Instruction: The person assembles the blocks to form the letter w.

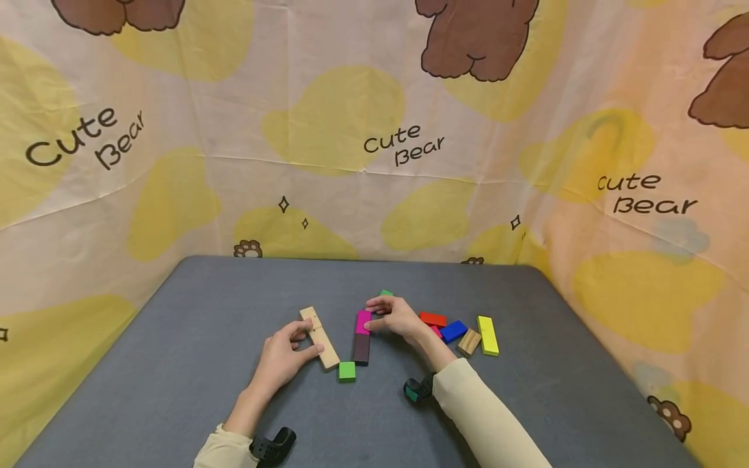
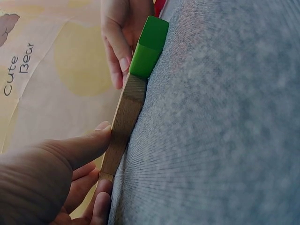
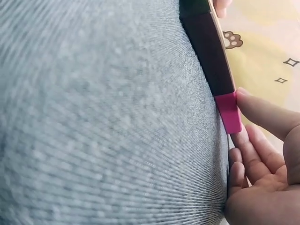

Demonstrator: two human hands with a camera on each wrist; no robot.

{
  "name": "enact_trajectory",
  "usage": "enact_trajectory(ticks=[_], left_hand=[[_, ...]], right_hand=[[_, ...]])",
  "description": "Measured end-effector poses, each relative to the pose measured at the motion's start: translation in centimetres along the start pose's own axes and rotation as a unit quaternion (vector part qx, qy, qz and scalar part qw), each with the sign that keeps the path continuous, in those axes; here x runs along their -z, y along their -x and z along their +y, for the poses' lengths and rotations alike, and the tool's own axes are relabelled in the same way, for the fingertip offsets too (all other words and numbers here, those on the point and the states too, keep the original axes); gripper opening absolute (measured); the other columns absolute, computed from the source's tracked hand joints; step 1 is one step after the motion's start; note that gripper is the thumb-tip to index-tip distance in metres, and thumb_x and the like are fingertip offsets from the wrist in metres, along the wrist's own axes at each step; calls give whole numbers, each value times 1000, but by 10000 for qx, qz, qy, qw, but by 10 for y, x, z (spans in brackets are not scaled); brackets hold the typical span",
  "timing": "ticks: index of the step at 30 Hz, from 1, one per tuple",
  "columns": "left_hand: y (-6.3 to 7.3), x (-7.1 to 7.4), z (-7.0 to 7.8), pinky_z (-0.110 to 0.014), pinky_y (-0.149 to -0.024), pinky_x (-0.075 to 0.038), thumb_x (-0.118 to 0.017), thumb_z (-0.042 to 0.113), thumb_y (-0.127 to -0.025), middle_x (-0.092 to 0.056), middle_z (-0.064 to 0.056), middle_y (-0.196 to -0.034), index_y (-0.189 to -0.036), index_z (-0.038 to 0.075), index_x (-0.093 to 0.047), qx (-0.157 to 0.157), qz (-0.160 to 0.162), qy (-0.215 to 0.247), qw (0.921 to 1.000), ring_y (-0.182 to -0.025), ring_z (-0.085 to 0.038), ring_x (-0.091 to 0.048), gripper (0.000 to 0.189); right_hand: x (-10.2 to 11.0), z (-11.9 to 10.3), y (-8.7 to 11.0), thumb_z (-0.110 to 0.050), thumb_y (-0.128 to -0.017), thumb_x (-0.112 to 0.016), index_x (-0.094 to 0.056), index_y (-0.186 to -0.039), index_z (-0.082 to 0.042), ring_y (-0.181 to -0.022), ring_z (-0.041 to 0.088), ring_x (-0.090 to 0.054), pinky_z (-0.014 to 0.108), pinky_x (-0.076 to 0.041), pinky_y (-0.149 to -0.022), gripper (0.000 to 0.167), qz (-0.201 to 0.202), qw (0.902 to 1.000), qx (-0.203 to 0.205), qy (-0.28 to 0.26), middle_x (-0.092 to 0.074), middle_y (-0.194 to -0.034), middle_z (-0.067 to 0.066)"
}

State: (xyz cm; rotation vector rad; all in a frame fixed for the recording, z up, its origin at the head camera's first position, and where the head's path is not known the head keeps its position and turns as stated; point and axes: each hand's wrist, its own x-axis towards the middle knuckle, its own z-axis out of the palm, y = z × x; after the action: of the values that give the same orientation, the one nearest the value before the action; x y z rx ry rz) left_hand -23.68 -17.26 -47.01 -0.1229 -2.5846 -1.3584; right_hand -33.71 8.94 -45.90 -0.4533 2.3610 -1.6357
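Two plain wooden blocks lie end to end in a slanted row on the table, a short one at the far end and a longer wooden block (image 1: 325,350) nearer. My left hand (image 1: 282,357) holds this row, thumb on the longer block's side and fingers at the far end. To the right, a magenta block (image 1: 363,320) touches the end of a dark purple block (image 1: 361,350). My right hand (image 1: 399,318) pinches the magenta block, thumb on its side and a fingertip at its far end. A green block (image 1: 347,372) sits at the near end between the rows.
Right of the right hand lie a red block (image 1: 433,319), a blue block (image 1: 454,331), a brown striped block (image 1: 469,342) and a yellow block (image 1: 488,335). Another green block (image 1: 386,293) shows behind the right hand. A printed cloth (image 1: 328,130) hangs behind the grey table (image 1: 146,364).
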Motion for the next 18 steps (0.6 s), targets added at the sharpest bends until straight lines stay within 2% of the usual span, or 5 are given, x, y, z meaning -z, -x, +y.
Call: enact_trajectory(ticks=[6,12,18], left_hand=[[0,0,0,-48,-92,-50,-82,19,-82,-64,-15,-124,-125,3,-64,29,-18,-1,10000,-110,-31,-60,49],[0,1,0,-48,-92,-50,-82,20,-83,-64,-14,-125,-125,3,-64,17,-34,0,10000,-111,-32,-60,49],[1,1,0,-48,-92,-49,-82,20,-83,-63,-15,-126,-126,3,-64,1,-30,0,10000,-112,-32,-60,49]], right_hand=[[0,3,-2,-8,-77,-85,-66,-122,-1,-107,25,-56,40,-46,-96,49,53,10000,4,-78,-67,-113,6],[0,4,-1,-6,-79,-83,-62,-126,3,-113,32,-54,42,-45,-97,52,-43,9998,35,-200,-64,-119,13],[0,-10,8,0,-82,-77,-57,-128,9,-117,40,-50,41,-46,-94,50,-183,9995,66,-260,-59,-125,24]])
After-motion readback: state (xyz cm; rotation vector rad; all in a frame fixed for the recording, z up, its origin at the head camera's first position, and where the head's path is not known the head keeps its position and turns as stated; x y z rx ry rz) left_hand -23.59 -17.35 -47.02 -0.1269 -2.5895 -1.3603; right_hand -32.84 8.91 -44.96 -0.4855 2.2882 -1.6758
